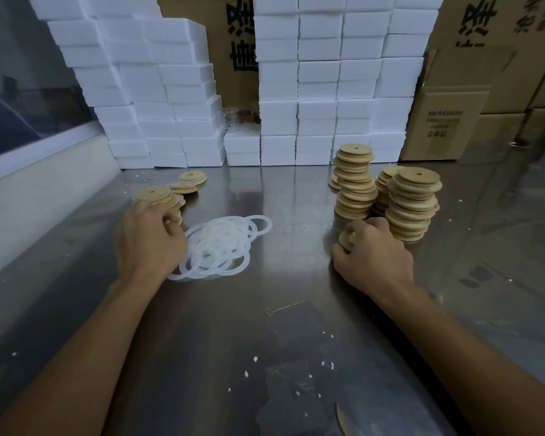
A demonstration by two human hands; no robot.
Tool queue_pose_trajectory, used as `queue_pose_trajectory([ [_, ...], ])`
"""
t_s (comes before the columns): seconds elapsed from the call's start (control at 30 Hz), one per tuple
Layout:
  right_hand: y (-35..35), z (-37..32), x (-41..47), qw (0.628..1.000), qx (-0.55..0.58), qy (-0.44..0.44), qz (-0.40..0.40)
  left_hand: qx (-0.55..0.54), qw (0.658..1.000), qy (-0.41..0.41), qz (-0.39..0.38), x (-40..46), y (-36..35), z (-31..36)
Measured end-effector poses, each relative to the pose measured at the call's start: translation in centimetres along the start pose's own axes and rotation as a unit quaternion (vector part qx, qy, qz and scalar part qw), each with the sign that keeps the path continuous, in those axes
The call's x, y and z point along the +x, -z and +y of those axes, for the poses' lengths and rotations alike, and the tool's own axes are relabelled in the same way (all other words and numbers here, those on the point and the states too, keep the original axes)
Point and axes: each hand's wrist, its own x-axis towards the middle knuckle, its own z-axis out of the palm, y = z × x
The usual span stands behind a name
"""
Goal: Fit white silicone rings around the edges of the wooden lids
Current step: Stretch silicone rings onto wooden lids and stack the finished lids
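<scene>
A loose pile of white silicone rings [224, 247] lies mid-table on the steel surface. My left hand [148, 240] sits at the pile's left edge, fingers curled, against a short stack of wooden lids [156, 196]; whether it holds a ring or lid is hidden. My right hand [375, 253] grips a few wooden lids [346, 239] on edge at the foot of tall stacks of wooden lids [412, 202]. Another tall lid stack [354, 180] stands behind it.
Two more wooden lids [189, 182] lie at the back left. Stacked white foam boxes [321, 89] and cardboard cartons [444, 121] wall off the table's back. A window ledge [44, 158] runs along the left. White crumbs dot the steel table [217, 325].
</scene>
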Motion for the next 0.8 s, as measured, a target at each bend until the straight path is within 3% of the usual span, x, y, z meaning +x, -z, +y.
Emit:
queue_pose_trajectory([
  [0.1,0.1,0.0,0.0,1.000,0.001,0.002,-0.004,-0.059,0.991,-0.039,-0.113,-0.6,-0.3,1.1],
  [0.23,0.2,-0.1,0.0,1.000,0.012,-0.001,-0.008,-0.017,0.977,-0.074,-0.200,-1.0,-0.8,1.2],
  [0.8,-0.3,0.3,0.5,0.996,0.089,-0.022,0.001,-0.086,0.977,-0.085,-0.178,-1.2,-0.5,2.5],
])
